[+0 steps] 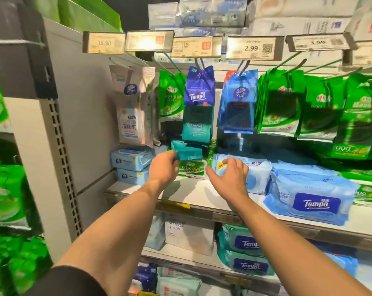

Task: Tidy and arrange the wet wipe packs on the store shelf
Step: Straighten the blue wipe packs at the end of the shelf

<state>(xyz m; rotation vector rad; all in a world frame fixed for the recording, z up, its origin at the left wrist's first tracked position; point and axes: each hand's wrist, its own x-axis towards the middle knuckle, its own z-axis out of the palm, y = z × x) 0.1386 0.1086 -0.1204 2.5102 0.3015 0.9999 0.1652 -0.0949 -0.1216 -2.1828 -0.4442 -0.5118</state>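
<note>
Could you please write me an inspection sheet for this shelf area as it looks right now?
Surface: white store shelf, bare patch at the front where the arms reach in.
Job's things: teal pack held up in the left hand; green 999 pack flat on the shelf; light blue pack under the right hand; large Tempo pack at the front edge.
Clutter: nothing seen.
Grippers: left fingers grip the teal pack; right fingers spread, resting on the light blue pack.
Cables: nothing seen.
Surroundings: hanging packs on hooks, price tags above.
</note>
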